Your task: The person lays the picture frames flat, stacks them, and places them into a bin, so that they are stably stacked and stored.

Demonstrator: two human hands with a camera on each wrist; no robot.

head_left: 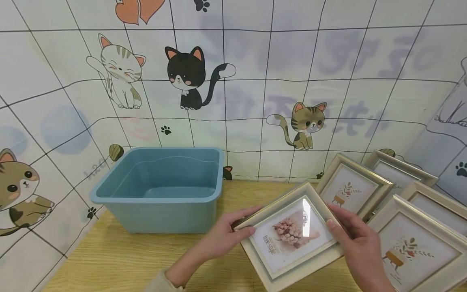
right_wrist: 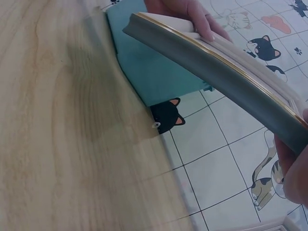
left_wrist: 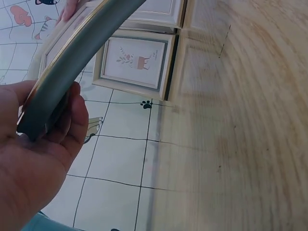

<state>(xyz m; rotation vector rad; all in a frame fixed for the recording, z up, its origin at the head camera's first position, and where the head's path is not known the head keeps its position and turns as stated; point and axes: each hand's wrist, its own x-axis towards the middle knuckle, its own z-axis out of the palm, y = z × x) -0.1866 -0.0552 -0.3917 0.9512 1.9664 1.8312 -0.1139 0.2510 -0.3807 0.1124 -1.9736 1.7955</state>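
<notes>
1. Head view: A picture frame (head_left: 260, 265) is held tilted above the table (head_left: 153, 259), between the left hand (head_left: 226, 235) and the right hand (head_left: 359, 243). It is gripped by both: one corner is pinched by the left, and the edge across from it is clasped by the right. Both thumbs are laid on the border, probably so that the flower print (head_left: 290, 232) is left uncovered and the weight is shared. A blue tub (head_left: 168, 217) is set near the patterned wall covering (head_left: 248, 129), where working room seems to be left in front of it. Four other frames (head_left: 430, 269) are grouped at the right, apparently propped up, perhaps to be kept within reach.

2. Left wrist view: The held frame is seen edge-on. Its rim is gripped by the left hand, with fingers curled behind, presumably for support from below.

3. Right wrist view: The far end is seen steadied by the left thumb on its face; the near end is gripped by the right hand, partly cropped. The tub is seen beyond the frame.
</notes>
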